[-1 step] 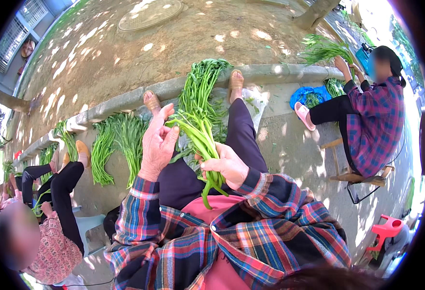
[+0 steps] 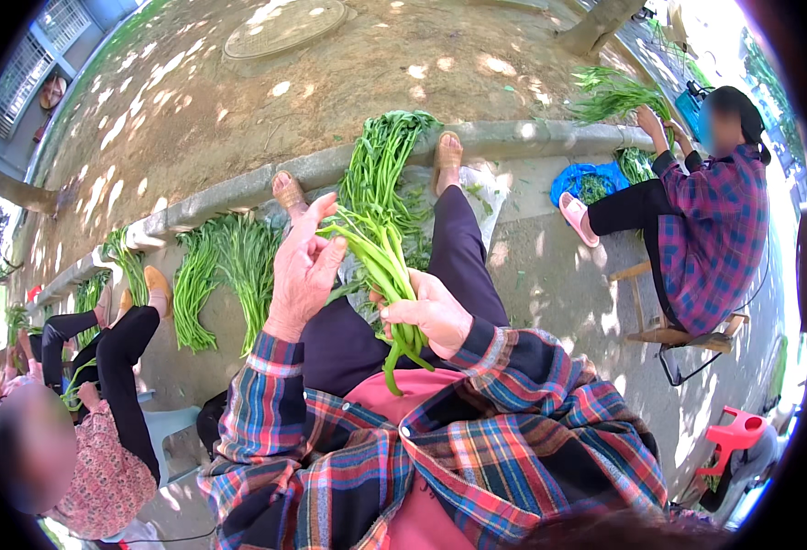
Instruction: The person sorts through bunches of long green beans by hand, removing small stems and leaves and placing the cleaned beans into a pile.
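A small bunch of thick green leafy-vegetable stems point(image 2: 381, 249) slants over my lap, its lower ends bent and hanging down. My right hand point(image 2: 429, 316) is closed around the lower part of the bunch. At the upper ends of the stems is my left hand point(image 2: 303, 268), fingers stretched upward and thumb apart, beside or touching the stems; the exact contact is partly hidden. A dark green leaf shows below its thumb. Between my feet lies a large pile of leafy greens point(image 2: 381, 174), leaves toward the curb.
More bundles of greens point(image 2: 197, 291) lie on the pavement to the left. A stone curb point(image 2: 523, 139) runs beyond my feet. At right, a seated person point(image 2: 711, 220) holds greens near a blue bag point(image 2: 587, 179). Another person point(image 2: 101, 458) sits at left. A red stool point(image 2: 732, 435) stands lower right.
My left hand has shifted very slightly up at the stem ends. My right hand keeps the same hold.
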`<state>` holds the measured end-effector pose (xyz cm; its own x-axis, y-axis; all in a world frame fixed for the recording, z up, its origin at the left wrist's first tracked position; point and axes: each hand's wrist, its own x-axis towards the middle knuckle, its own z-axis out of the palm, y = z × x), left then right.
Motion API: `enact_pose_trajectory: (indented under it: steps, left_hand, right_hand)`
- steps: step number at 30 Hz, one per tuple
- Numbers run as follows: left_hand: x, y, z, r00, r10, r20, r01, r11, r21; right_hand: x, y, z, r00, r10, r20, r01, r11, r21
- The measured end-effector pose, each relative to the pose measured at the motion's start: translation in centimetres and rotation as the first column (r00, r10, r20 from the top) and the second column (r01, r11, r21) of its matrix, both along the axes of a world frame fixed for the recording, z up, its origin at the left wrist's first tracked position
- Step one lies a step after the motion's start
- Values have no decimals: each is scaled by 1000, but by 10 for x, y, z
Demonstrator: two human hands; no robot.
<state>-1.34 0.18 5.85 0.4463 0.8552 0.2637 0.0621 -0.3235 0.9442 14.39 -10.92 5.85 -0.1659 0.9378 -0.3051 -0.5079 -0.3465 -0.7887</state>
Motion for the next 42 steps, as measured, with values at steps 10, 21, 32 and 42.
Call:
enact_pose_trajectory:
  steps: [10,21,32,42]
  left_hand:
    - [11,4,-14,999,14,-32,-15,1000,-16]
    - [3,2,-16,982,128,-140,-47,878,477]
    - [9,-1,-13,984,78,158,-37,969,-246]
    - [-1,8,-39,1000,2,8,2,912,-411]
  right_hand:
    - [1,-5,1,999,-42,22,42,999,8]
    - [4,-6,-1,999,-46,-9,46,999,-7]
    - [2,-6,3,999,-45,-15,45,998,44]
    - [6,-4,1,996,-84,11,84,996,26]
